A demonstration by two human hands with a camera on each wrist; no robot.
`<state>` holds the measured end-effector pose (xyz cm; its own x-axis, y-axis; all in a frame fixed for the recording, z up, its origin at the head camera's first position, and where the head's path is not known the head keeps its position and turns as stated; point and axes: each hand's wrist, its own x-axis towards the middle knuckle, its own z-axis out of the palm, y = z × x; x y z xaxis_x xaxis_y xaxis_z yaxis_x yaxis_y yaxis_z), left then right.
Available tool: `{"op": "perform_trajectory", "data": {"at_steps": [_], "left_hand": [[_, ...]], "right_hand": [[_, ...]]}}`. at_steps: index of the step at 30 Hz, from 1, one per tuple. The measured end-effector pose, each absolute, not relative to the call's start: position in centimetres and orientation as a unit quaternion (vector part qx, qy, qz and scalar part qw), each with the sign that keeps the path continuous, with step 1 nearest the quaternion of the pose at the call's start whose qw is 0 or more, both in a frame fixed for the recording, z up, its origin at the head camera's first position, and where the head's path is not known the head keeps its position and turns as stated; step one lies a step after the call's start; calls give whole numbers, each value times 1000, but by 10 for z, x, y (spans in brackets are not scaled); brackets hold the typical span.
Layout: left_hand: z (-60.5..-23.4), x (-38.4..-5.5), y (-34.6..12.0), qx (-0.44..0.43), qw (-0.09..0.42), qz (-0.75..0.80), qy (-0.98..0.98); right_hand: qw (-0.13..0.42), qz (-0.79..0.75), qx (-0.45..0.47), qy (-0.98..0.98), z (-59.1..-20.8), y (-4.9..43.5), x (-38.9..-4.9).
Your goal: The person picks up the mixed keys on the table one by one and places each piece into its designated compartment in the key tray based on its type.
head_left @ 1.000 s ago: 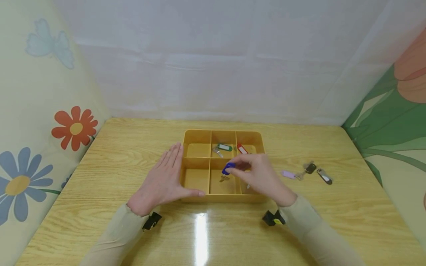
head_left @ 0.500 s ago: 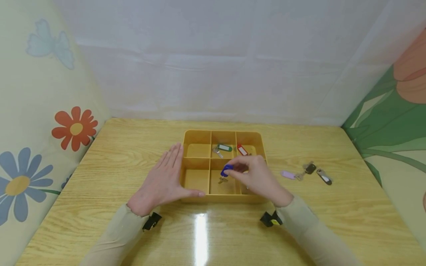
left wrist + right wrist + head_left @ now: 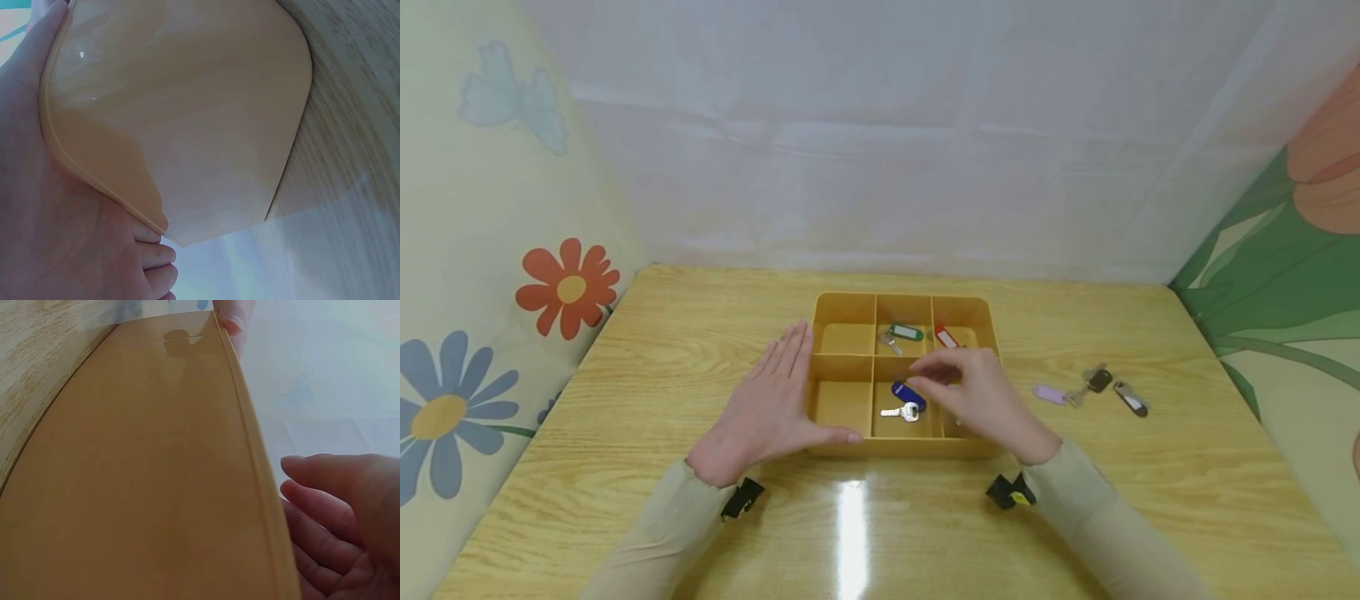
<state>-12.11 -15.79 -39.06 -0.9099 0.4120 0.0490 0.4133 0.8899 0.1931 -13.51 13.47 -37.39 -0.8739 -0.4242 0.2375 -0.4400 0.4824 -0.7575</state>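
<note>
A blue key tag with a silver key lies in the front middle compartment of a yellow divided box. Just above and to its right is my right hand, thumb and fingertips slightly apart with nothing between them; the right wrist view shows this hand beyond the box's front rim. My left hand rests against the box's left side, fingers straight, thumb along the front rim. A green key tag lies in the back middle compartment, and a red one in the back right.
On the wooden table to the right of the box lie a lilac key tag, a key with a black head and a black-ended tag. A white sheet hangs behind, between painted side panels.
My right hand has let go of the blue key tag, which has dropped with its key onto the compartment floor. The left hand has stayed in place.
</note>
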Motion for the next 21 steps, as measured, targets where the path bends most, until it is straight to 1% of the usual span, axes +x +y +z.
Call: {"op": "perform_trajectory", "data": {"at_steps": [8,16,21], "left_hand": [[-390,-121,-158,-210,-3,-97,-973],[-390,-121,-158,-214,4,-102,-971],[-390,-121,-158,-210,-4,-102,-972]], "right_hand": [[8,445,238,-863,-369,138,-134],[1,444,224,-868,-366,141,-134],[3,446,221,-867,-366,142,-133]]}}
